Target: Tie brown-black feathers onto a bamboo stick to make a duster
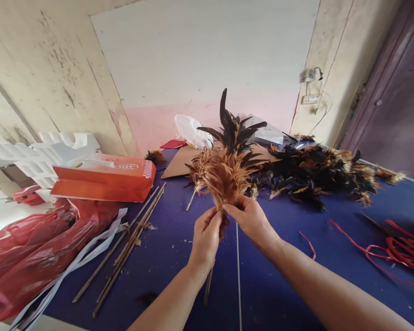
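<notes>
In the middle of the head view I hold a feather duster [226, 177] upright, with fluffy golden-brown feathers below and long black ones at its top. My left hand [206, 236] is closed round its base, where a thin stick [209, 287] shows below my fist. My right hand [254, 220] pinches the feather bases at the same spot, its thumb touching the binding. A trace of red shows between the fingertips, too small to make out. Just behind lies another brown feather bunch [197, 168] with a short stick.
Black and brown feathers [317, 172] are heaped at the right of the blue table [179, 285]. Several thin sticks [134, 243] lie at left beside an orange bag [103, 181] and red plastic [51, 248]. Red cord [400, 248] coils at right; cardboard [174, 165] lies behind.
</notes>
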Demonstrator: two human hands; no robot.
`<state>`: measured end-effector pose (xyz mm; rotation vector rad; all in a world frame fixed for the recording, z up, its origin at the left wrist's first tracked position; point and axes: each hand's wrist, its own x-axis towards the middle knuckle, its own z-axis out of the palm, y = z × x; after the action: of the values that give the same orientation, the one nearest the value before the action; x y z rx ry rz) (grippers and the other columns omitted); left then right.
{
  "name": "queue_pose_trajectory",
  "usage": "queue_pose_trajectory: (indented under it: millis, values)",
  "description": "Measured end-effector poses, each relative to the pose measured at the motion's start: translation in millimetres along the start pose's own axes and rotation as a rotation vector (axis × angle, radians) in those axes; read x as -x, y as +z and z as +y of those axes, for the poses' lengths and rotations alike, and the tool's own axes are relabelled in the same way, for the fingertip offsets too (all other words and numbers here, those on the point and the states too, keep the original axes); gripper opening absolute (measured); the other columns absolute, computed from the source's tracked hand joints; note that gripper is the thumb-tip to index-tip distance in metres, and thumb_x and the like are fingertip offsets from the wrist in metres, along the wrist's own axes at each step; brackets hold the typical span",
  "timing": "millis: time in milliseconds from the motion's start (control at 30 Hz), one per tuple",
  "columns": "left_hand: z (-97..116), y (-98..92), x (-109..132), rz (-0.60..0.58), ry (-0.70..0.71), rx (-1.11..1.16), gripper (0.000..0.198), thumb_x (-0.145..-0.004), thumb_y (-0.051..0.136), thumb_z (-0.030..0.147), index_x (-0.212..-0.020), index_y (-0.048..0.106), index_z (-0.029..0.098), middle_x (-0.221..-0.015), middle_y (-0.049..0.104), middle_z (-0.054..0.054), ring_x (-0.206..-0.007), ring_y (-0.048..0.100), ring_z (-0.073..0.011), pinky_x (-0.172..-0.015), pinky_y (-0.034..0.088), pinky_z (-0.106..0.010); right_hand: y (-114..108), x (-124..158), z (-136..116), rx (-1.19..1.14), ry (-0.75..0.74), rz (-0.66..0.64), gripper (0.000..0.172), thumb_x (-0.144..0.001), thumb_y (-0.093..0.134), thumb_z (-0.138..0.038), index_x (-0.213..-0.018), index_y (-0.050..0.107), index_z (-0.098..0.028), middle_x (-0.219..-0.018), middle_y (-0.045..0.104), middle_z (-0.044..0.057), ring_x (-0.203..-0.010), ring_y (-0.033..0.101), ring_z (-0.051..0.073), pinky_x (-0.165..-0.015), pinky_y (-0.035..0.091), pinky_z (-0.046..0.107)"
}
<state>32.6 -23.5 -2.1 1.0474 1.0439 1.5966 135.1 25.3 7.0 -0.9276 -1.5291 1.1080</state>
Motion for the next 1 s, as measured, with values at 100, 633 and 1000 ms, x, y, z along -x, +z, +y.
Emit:
queue_pose_trajectory:
  millis: [100, 633, 1000]
  values:
    - [-1.5, -0.4, 0.6, -0.042, 0.046, -0.056, 0.025, -0.078, 0.055, 0.037, -0.067, 0.055, 0.014, -0.054, 0.046, 0.003, -0.043, 0.033, -0.0048, -0.040, 0.023, -0.018, -2.0, -1.2, 3.0, 0.052, -0.020, 0.018, 0.020, -0.070, 0.058, -0.035, -0.069, 0.057, -0.015, -0.062, 0.058, 0.000, -0.057, 0.051, 0.012, -0.056, 0.043, 0.023]
    - [-8.1, -15.0, -9.6, 0.004, 0.163, -0.250, 0.028, -0.082, 0.048, 0.041, -0.065, 0.048, 0.019, -0.048, 0.036, 0.007, -0.041, 0.030, -0.0078, -0.041, 0.023, -0.021, -5.4, 10.7, 4.8, 0.113, 0.106, -0.089, 0.032, -0.079, 0.049, -0.043, -0.075, 0.062, -0.014, -0.051, 0.045, -0.004, -0.044, 0.035, 0.008, -0.043, 0.026, 0.021]
    - [3.1, -9.5, -1.1, -0.024, 0.386, -0.451, 0.025, -0.083, 0.043, 0.031, -0.072, 0.060, 0.016, -0.064, 0.053, 0.000, -0.062, 0.045, -0.0138, -0.059, 0.036, -0.022, -4.8, 40.9, -34.6, 0.740, -0.455, -0.178, 0.028, -0.084, 0.040, -0.022, -0.058, 0.047, -0.017, -0.055, 0.049, -0.001, -0.051, 0.038, 0.010, -0.054, 0.026, 0.023]
